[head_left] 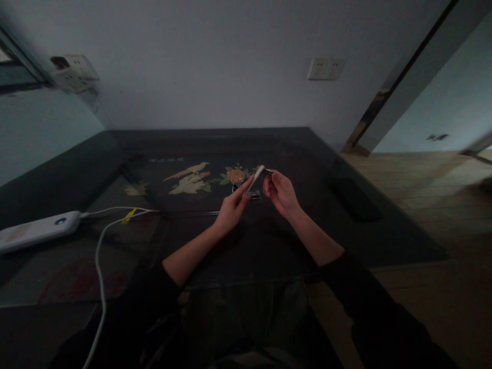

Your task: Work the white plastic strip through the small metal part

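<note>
Here, a slim white stick-like object (pixel 255 180) is pinched in the left hand (pixel 231 207), tilted up toward the right hand (pixel 280 193), which grips a small dark piece (pixel 268 172) at its upper tip. Both hands hover above a dark table (pixel 384 225); its bird-and-flower inlay (pixel 192 178) lies just beyond them. Well off to the left hand's side rests a white power bank (pixel 36 230), its white cable (pixel 100 266) trailing toward the person.

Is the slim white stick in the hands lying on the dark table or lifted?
Lifted: left hand holds the slim white stick tilted above the dark table.
</note>
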{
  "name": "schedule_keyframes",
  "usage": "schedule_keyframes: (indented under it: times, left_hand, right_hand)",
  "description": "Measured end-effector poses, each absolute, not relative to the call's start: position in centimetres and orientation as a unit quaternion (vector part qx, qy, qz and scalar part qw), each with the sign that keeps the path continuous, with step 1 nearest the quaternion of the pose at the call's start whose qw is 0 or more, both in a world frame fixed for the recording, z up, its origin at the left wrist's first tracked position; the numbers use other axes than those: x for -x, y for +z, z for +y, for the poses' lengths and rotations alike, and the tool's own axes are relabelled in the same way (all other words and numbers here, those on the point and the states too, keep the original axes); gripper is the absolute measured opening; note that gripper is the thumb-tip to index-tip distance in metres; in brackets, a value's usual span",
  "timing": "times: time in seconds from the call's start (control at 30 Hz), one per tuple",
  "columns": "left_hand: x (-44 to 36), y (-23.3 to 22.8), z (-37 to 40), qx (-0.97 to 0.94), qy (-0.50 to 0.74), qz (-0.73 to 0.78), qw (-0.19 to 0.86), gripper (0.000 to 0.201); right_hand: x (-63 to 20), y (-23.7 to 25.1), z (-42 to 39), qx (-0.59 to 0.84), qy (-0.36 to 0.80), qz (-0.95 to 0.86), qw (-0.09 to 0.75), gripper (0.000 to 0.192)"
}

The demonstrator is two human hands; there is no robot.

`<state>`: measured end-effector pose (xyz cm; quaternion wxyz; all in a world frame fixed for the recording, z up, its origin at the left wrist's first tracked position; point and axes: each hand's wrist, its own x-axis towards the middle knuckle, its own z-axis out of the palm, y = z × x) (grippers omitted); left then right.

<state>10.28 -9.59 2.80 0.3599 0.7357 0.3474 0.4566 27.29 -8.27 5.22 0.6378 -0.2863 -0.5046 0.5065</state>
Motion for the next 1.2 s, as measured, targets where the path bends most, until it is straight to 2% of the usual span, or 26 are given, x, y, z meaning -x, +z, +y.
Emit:
schedule_keyframes:
  times: [0.57,1.2]
  left_hand:
    - [-10.7,3.2,-10.7,-0.770,0.442,0.304,0.345,0.053]
    - [-10.2,2.8,-9.5,-0.749,0.452,0.343,0.343,0.055]
  right_hand:
    - [-27.4,4.5,-8.0,0.294,0.527,-0.496,0.624,0.049]
    - [-27.5,4.9,-8.0,0.274,0.505,-0.508,0.642,0.050]
